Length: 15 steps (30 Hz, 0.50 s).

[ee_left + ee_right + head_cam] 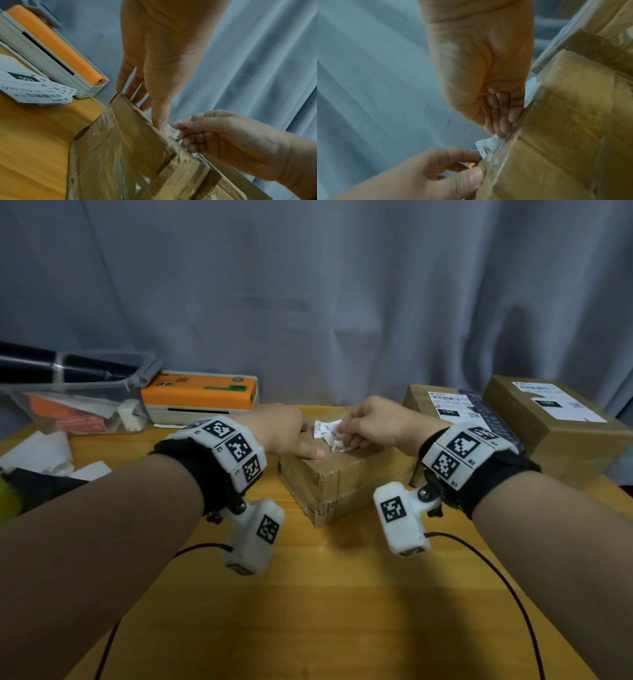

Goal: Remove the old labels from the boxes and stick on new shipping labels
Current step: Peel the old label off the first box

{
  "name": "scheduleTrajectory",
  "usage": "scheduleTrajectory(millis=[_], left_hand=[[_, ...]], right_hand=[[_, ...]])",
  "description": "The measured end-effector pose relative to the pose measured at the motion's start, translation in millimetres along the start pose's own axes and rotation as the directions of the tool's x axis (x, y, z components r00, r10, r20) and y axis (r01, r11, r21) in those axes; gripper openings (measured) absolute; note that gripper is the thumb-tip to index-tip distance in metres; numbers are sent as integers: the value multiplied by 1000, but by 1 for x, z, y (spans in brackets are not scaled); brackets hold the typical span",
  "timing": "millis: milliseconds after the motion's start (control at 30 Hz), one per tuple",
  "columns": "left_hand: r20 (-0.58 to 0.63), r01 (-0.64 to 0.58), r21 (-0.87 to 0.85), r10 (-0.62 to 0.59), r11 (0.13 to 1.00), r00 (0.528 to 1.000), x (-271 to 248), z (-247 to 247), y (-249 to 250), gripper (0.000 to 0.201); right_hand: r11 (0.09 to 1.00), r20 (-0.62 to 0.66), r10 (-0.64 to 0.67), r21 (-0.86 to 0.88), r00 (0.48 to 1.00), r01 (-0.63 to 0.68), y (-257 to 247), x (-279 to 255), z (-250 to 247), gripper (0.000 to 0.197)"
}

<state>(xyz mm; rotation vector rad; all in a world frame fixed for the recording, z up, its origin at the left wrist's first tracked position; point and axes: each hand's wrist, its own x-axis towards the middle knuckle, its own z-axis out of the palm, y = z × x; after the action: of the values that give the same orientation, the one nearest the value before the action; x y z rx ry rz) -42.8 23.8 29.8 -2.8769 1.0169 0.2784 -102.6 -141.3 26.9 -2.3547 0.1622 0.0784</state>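
Grey curtain behind; on the wooden table [342, 594], your left hand [281, 429] presses straight fingers onto the taped box [342, 477], while your right hand [373, 419] pinches the crumpled old label [327, 431] just beside them.

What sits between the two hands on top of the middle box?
The crumpled old label, pinched by the right hand and partly peeled off the box beside the left hand; the head view shows it.

A taped brown cardboard box [337, 474] sits mid-table, an orange-topped label printer [200, 395] behind-left beside a clear plastic bin [75, 398], two labelled cardboard boxes [507, 419] right.
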Motion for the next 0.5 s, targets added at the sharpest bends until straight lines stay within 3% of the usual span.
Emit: scheduleTrajectory(millis=[33, 100, 200, 300, 500], left_hand=[[-7, -3, 1, 3, 1000, 1000, -1, 0, 0, 69], [-20, -11, -5, 11, 1000, 1000, -2, -1, 0, 66], [-20, -3, -1, 3, 1000, 1000, -3, -2, 2, 70], [-6, 4, 15, -4, 1000, 1000, -4, -3, 3, 73], [26, 0, 60, -1, 998, 1000, -2, -9, 6, 74]], right_hand=[[999, -9, 1, -44, 1000, -1, -3, 1, 2, 33], [957, -23, -28, -289, 999, 20, -8, 1, 8, 50], [870, -60, -80, -492, 995, 41, -17, 1, 17, 38], [910, -93, -60, -415, 994, 16, -18, 4, 17, 21], [956, -163, 4, -287, 987, -52, -7, 7, 15, 19]])
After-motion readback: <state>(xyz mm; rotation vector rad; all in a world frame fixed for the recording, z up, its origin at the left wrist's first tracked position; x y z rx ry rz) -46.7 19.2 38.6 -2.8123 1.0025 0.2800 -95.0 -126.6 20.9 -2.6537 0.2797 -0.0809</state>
